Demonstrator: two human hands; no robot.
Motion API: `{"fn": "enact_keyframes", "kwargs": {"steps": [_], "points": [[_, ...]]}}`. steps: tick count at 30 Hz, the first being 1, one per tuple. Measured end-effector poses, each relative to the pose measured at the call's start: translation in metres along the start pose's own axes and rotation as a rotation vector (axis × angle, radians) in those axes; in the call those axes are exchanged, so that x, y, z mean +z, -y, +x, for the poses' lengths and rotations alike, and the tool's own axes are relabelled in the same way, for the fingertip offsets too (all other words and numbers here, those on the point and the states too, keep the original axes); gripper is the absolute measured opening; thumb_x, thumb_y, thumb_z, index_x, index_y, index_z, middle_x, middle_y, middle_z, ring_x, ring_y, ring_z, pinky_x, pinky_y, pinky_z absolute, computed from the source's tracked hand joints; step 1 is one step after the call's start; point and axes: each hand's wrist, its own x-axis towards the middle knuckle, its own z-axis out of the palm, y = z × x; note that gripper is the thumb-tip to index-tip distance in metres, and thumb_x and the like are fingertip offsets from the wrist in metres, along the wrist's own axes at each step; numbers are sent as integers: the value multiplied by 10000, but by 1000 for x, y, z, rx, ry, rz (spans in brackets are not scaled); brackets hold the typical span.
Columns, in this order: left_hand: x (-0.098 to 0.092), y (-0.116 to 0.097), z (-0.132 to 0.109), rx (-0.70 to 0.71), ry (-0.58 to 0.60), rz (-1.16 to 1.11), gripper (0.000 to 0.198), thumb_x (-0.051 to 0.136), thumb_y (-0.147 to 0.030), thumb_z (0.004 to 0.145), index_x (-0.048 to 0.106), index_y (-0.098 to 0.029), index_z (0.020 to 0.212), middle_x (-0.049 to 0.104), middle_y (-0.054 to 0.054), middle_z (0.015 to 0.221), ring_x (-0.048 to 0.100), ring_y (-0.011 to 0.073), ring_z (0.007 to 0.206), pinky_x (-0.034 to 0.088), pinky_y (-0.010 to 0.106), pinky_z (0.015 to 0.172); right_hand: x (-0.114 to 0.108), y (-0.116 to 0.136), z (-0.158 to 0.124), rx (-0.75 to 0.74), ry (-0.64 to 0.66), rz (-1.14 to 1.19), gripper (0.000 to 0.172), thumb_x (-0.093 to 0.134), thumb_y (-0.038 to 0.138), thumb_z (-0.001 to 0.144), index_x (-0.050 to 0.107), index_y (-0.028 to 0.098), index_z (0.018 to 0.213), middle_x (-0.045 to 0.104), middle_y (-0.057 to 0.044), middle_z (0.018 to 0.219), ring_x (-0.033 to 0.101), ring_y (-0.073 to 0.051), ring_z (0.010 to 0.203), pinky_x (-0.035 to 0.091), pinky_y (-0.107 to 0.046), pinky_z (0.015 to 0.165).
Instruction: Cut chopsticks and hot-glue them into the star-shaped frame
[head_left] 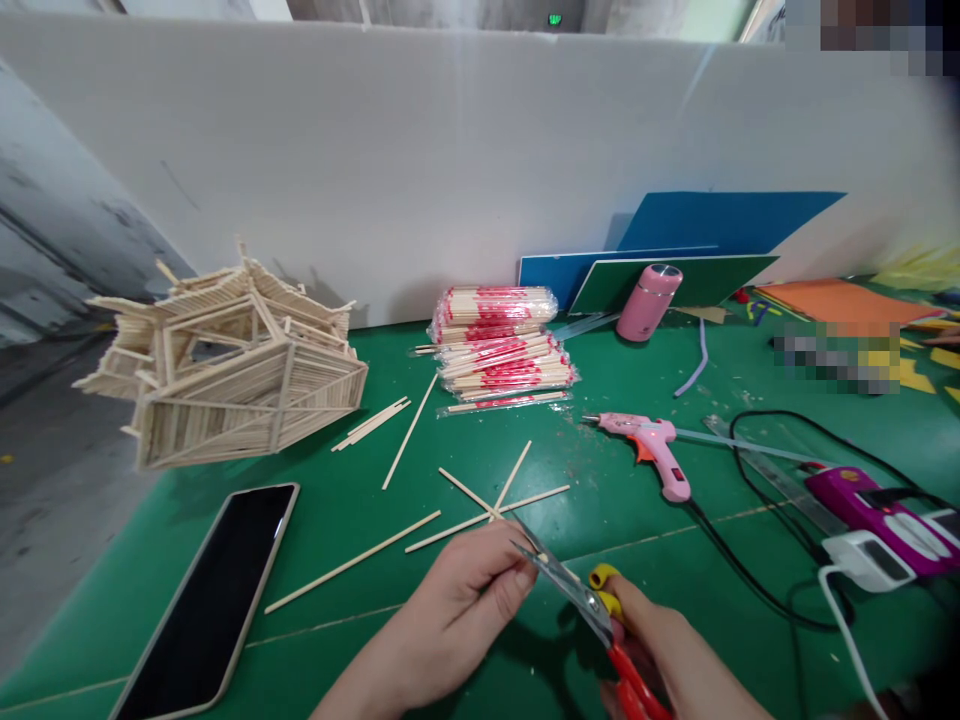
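Observation:
My left hand (pixel 465 600) is closed in a pinch at the front of the green table (pixel 315 540), fingertips against a thin wooden stick (pixel 551 560) that lies between the scissor blades. My right hand (pixel 660 650) grips scissors (pixel 592 610) with red and yellow handles; the blades point up and left toward the left fingertips. Just beyond my hands lie several loose wooden sticks (pixel 487 505), some crossing each other. A model house built of sticks (pixel 232 365) stands at the table's left edge.
A phone (pixel 210 590) lies face up at front left. Wrapped bundles of chopsticks (pixel 502 345) sit mid-table. A pink glue gun (pixel 652 450), its black cable, a ruler, a power strip (pixel 877 550) and a purple device are at right. A pink bottle (pixel 649 300) and coloured boards lean against the white wall.

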Motion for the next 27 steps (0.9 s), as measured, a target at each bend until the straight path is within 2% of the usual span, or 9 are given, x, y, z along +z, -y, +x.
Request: {"fn": "enact_keyframes", "kwargs": {"steps": [5, 11, 15, 18, 22, 25, 27], "points": [[1, -3, 1, 7, 18, 9, 221, 333, -203, 866, 526, -172, 762, 520, 15, 730, 463, 109, 662, 400, 212, 634, 4, -1, 1, 2, 44, 104, 265, 505, 221, 559, 441, 194, 814, 410, 46, 637, 366, -78, 518, 355, -184, 491], [5, -3, -1, 1, 7, 62, 227, 324, -193, 864, 491, -171, 712, 500, 20, 730, 473, 122, 695, 400, 230, 655, 7, 2, 1, -22, 34, 128, 237, 479, 221, 570, 431, 189, 800, 394, 40, 647, 338, -85, 555, 349, -192, 515], [6, -2, -1, 8, 5, 84, 209, 321, -180, 865, 481, -179, 731, 505, 14, 755, 473, 114, 706, 399, 216, 662, 10, -1, 1, -17, 13, 113, 221, 472, 231, 600, 428, 197, 814, 394, 40, 646, 365, -88, 559, 351, -188, 512], [7, -1, 0, 32, -19, 121, 193, 310, -144, 864, 485, -189, 797, 520, 12, 809, 478, 106, 738, 397, 203, 686, 8, -1, 2, -38, 22, 27, 288, 495, 226, 609, 418, 193, 885, 437, 40, 648, 401, -89, 549, 353, -188, 503], [10, 1, -2, 89, -66, 302, 187, 324, -104, 839, 482, -187, 784, 512, 22, 802, 465, 125, 748, 394, 229, 678, 2, 4, 4, -75, 39, -139, 394, 523, 298, 657, 374, 176, 1001, 500, 19, 678, 443, -110, 560, 385, -214, 527], [12, 4, -4, 141, -106, 438, 193, 329, -78, 817, 474, -175, 733, 497, 30, 761, 439, 136, 702, 382, 243, 627, -1, 8, 3, -71, 44, -203, 433, 552, 330, 644, 369, 176, 1005, 514, 13, 684, 445, -115, 558, 393, -218, 526], [12, 6, -5, 156, -106, 440, 190, 333, -68, 812, 472, -174, 738, 496, 29, 759, 435, 133, 694, 379, 238, 616, 0, 9, 2, -66, 33, -179, 404, 561, 316, 637, 388, 187, 979, 538, 1, 720, 473, -117, 580, 398, -216, 546]]}}
